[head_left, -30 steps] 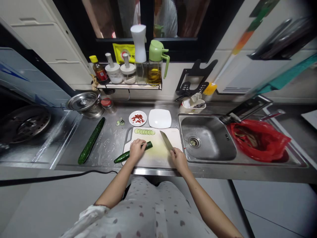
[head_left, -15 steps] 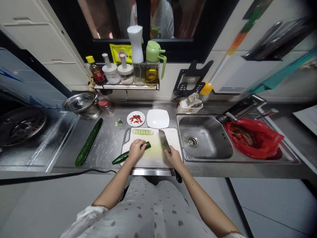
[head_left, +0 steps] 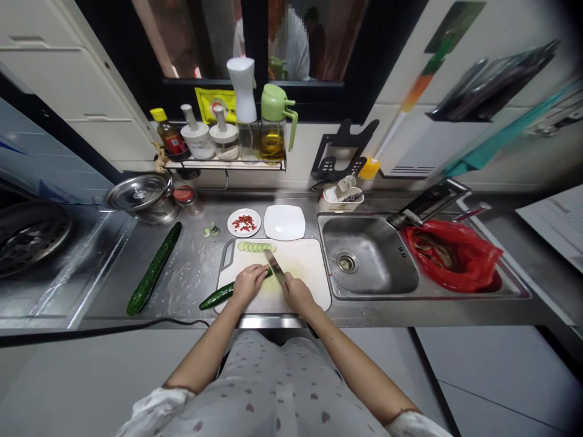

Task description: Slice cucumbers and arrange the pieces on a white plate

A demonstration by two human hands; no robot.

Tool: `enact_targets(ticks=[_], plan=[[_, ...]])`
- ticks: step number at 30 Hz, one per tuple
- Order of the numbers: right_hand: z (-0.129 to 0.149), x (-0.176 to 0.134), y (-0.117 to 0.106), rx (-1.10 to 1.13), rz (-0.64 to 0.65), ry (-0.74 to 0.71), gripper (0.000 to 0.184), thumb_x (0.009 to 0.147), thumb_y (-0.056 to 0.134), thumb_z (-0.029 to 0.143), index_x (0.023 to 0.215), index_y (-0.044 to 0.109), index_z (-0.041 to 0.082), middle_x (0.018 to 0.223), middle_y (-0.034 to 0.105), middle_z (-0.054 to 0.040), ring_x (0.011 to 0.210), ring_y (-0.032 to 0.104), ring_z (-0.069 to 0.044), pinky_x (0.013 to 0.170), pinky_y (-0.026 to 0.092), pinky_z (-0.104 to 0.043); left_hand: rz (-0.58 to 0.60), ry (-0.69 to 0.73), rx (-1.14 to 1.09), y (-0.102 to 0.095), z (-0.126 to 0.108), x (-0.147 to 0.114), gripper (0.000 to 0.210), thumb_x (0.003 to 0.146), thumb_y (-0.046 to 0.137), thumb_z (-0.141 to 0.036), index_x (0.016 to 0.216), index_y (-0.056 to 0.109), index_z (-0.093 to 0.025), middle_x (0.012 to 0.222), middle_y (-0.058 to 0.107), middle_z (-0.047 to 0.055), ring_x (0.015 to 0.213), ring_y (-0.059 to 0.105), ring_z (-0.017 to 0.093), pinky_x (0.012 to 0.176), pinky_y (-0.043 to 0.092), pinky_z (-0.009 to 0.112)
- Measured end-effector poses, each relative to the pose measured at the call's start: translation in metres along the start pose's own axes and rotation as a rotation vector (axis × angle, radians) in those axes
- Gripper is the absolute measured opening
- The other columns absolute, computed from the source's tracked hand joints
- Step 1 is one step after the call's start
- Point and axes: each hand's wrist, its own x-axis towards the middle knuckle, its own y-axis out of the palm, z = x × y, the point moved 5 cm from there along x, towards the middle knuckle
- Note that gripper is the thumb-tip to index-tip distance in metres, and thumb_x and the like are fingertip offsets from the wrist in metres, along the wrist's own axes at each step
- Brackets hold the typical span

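My left hand (head_left: 247,285) pinches the cucumber (head_left: 217,296), which juts past the cutting board (head_left: 313,264) edge at 8 o'clock. My right hand (head_left: 298,295) grips the knife (head_left: 275,267), its blade pointing to 11, toward slices (head_left: 255,247) near the far edge. Board room opens toward 2; the sink (head_left: 392,267) borders at 3.

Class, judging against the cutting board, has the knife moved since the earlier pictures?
Yes. The knife has moved leftward over the cutting board, closer to the left hand.
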Motion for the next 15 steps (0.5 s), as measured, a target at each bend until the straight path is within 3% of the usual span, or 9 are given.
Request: enact_targets(ticks=[15], plan=[[0.0064, -0.0012, 0.0016, -0.023, 0.021, 0.005, 0.024, 0.096, 0.033, 0.018, 0.117, 0.045, 0.015, 0.099, 0.067, -0.0145, 0.092, 0.064, -0.023, 0.070, 0.037, -0.028, 0.007, 0.019, 0.068, 0.0001, -0.0014, 0.0008, 0.027, 0.094, 0.049, -0.033, 0.113, 0.068, -0.029, 0.107, 0.069, 0.003, 0.097, 0.062, 0.015, 0.087, 0.049, 0.027]])
